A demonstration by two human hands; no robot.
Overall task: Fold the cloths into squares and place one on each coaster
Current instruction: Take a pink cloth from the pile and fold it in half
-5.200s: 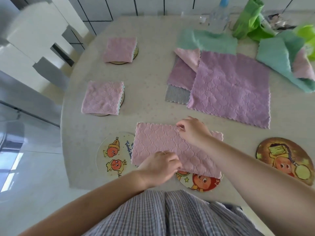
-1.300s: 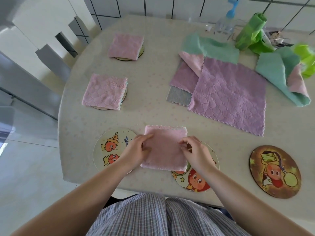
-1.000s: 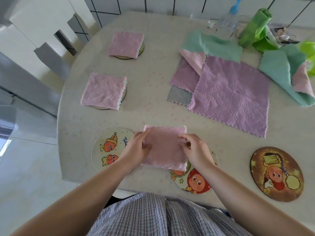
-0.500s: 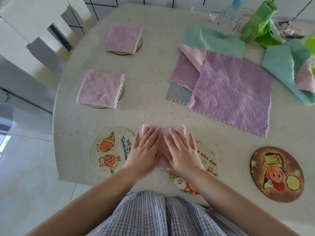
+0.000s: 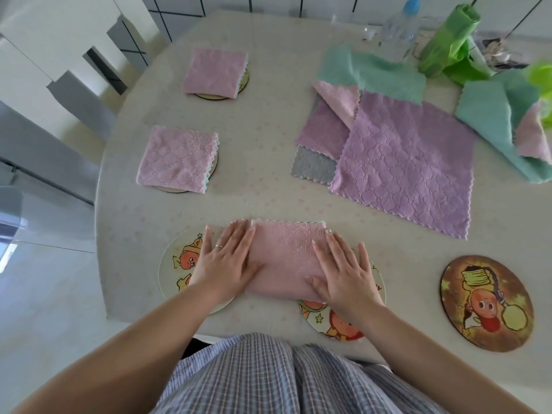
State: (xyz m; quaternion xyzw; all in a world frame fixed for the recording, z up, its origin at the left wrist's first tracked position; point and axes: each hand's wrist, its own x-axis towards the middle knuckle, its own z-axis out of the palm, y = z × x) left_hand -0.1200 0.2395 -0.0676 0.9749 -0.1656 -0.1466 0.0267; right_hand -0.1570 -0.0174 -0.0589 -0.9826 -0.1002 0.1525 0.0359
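Note:
A pink cloth [image 5: 285,258] folded into a square lies at the table's near edge, between two cartoon coasters. My left hand [image 5: 225,264] presses flat on its left edge, over the pale coaster [image 5: 174,265]. My right hand [image 5: 343,273] presses flat on its right part, above the coaster with a red figure [image 5: 334,322]. Two folded pink cloths sit on coasters, one at the left [image 5: 177,159] and one farther back [image 5: 215,73]. A brown coaster [image 5: 487,303] lies bare at the right.
Unfolded cloths lie at the back right: a large purple one [image 5: 409,171], a grey one [image 5: 312,165], teal ones [image 5: 376,74]. A spray bottle [image 5: 400,28] and green plastic bags [image 5: 448,43] stand behind them. A white chair [image 5: 59,55] is at the left.
The cloth was folded from a long strip into a square. My hands went from pinching its sides to lying flat on it, then spread apart toward its left and right edges.

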